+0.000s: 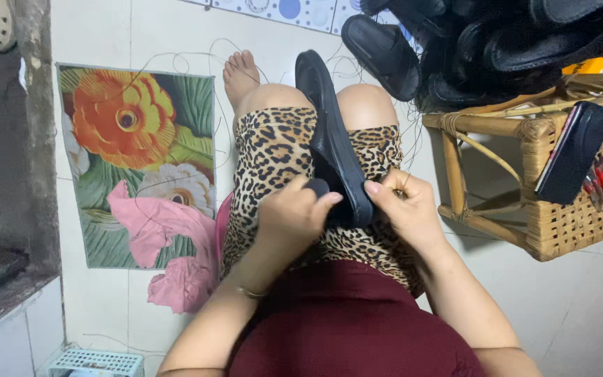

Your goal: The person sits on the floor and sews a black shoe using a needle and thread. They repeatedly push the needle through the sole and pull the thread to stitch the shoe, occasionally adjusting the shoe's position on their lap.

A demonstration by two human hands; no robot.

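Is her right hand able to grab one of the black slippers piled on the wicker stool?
Probably yes. The right hand is busy holding the black shoe, but the slipper pile on the wicker stool lies on that side with nothing between.

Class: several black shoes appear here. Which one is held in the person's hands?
The black shoe lying between the knees, gripped by the left hand and right hand; the others sit piled apart.

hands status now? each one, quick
Left hand: closed, gripping the black shoe at its near end.
Right hand: closed on the shoe's edge, pinching thin thread.
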